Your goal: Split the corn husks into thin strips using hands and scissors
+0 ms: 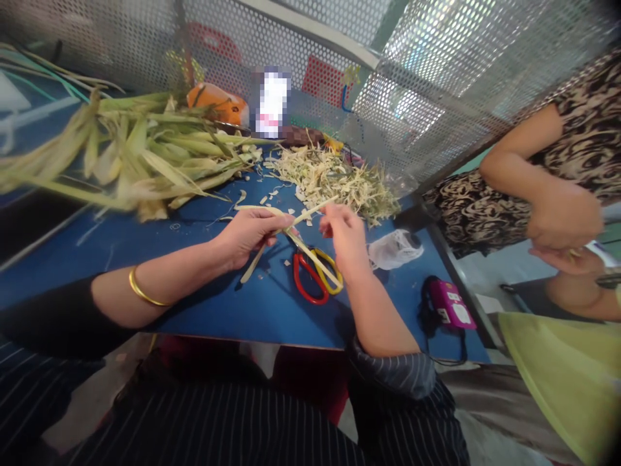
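Note:
My left hand is closed in a pinch where several narrow pale corn husk strips cross, and their ends stick out to both sides. Thumb and fingers of my right hand close around the upper end of one strip, which runs taut-looking between the two hands. Right below the strips lies a pair of scissors with one red and one yellow handle loop; its blades are partly hidden under the husk and my left hand.
Whole corn husks are heaped at the left. Behind my hands lies a pile of husk scraps. A lit phone leans by the mesh partition. At right are a plastic-wrapped object, a purple box and another person's hand.

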A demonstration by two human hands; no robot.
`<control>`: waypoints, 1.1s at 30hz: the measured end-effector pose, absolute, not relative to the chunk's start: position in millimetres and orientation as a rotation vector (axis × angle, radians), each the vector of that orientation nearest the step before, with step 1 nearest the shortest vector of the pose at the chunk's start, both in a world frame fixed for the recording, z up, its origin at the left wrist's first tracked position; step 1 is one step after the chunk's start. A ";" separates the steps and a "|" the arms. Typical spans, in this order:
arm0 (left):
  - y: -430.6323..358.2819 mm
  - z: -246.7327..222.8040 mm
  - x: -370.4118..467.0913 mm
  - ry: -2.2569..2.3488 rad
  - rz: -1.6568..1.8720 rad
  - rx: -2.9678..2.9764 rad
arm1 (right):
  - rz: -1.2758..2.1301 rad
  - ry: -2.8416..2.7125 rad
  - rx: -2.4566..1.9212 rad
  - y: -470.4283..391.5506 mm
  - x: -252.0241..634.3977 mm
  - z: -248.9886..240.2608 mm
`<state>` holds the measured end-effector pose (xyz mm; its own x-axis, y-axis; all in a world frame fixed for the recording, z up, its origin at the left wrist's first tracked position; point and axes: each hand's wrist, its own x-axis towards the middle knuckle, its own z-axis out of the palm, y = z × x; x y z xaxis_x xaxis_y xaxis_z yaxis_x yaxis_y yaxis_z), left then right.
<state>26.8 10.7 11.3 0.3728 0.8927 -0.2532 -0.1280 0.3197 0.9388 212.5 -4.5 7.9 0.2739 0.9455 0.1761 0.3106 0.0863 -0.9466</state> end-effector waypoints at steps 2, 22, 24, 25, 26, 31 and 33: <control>10.0 8.9 27.2 0.964 0.768 1.013 | 1.070 -1.279 -1.375 -4.8 208.7 5.9; 16.0 11.1 23.8 0.935 0.881 0.876 | 1.181 -1.423 -1.173 -5.3 202.2 1.4; 17.2 10.6 23.3 0.936 0.877 0.862 | 1.033 -1.529 -1.075 -9.3 199.6 3.0; 17.4 10.1 23.5 0.941 0.868 0.855 | 0.934 -1.579 -1.059 -11.5 197.9 3.3; 17.4 9.5 23.9 0.945 0.865 0.844 | 0.813 -1.635 -1.058 -13.6 196.2 3.2; 16.2 8.6 27.9 0.994 0.940 0.816 | 0.159 -1.935 -0.982 -19.9 191.7 -1.8; 16.1 9.1 28.9 1.009 0.978 0.809 | -0.007 -1.987 -0.948 -20.3 192.4 -4.3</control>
<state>28.9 16.1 9.1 0.2111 0.9285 -0.3055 -0.2762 0.3564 0.8926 192.4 -20.3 -4.3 -0.2953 0.6157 0.7306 0.6205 0.7050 -0.3433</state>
